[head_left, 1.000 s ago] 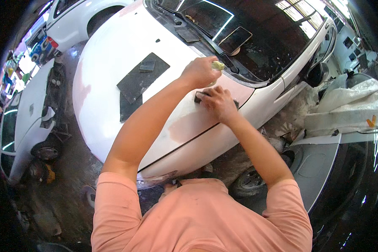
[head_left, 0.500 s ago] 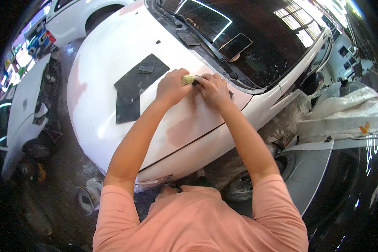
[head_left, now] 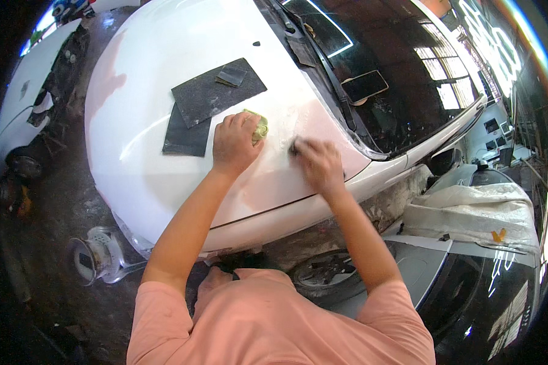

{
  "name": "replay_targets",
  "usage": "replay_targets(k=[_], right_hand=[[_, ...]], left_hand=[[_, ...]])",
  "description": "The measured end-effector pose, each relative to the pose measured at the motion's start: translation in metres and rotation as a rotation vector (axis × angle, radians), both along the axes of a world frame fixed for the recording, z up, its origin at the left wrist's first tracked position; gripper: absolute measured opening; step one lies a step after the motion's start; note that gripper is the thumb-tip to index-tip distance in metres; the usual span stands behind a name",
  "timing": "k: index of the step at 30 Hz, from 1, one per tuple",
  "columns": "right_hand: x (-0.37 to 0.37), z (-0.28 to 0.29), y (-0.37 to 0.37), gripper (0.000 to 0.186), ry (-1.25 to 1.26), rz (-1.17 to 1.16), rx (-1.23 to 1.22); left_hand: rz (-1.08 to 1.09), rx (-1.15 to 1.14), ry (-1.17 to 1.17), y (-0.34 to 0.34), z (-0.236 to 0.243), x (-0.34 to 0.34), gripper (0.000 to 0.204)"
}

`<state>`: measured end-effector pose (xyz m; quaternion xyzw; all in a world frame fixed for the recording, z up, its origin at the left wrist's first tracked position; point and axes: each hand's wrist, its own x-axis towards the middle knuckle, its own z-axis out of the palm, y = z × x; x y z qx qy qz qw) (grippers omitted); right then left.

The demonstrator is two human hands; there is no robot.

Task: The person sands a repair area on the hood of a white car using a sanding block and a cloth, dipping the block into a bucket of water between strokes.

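My left hand [head_left: 234, 143] is closed on a crumpled pale yellow-green sponge or cloth [head_left: 259, 126], low over the white car hood [head_left: 146, 73], just right of the dark sheets of abrasive paper [head_left: 216, 88]. My right hand [head_left: 319, 161], slightly blurred, grips a small dark pad [head_left: 295, 146] against a wet-looking, pinkish patch of the hood [head_left: 316, 121], near the hood's seam. A small dark piece [head_left: 231, 74] lies on top of the larger sheets.
The windshield with wipers [head_left: 402, 73] borders the hood; a phone-like object [head_left: 364, 86] shows there. A damaged white car [head_left: 39, 97] is at left, a bucket-like metal container [head_left: 94, 255] below it. At right stands another car with a white sheet [head_left: 466, 213].
My left hand rose, dropped beside my right hand, then shifted left with the yellow-green item. My right hand moved with the dark pad over the patch. The view also shifted.
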<state>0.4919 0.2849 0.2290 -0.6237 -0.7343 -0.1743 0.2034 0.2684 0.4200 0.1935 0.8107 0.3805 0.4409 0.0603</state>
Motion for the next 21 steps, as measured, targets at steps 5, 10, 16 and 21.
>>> replay_targets(k=[5,10,16,21], right_hand=[[0.026,0.011,0.008,0.043,-0.008,0.08,-0.089],[0.015,0.007,0.028,0.04,-0.026,-0.002,-0.006],[0.01,0.022,-0.003,0.038,-0.011,0.11,-0.12],[0.025,0.016,0.035,0.039,-0.03,-0.035,-0.003]], left_hand=[[-0.016,0.019,0.008,-0.002,0.003,0.007,0.054],[-0.035,-0.042,0.034,-0.003,-0.001,0.005,0.058],[-0.032,-0.032,0.016,-0.001,0.0,0.002,0.06],[-0.039,0.007,-0.016,-0.003,-0.002,0.007,0.055]])
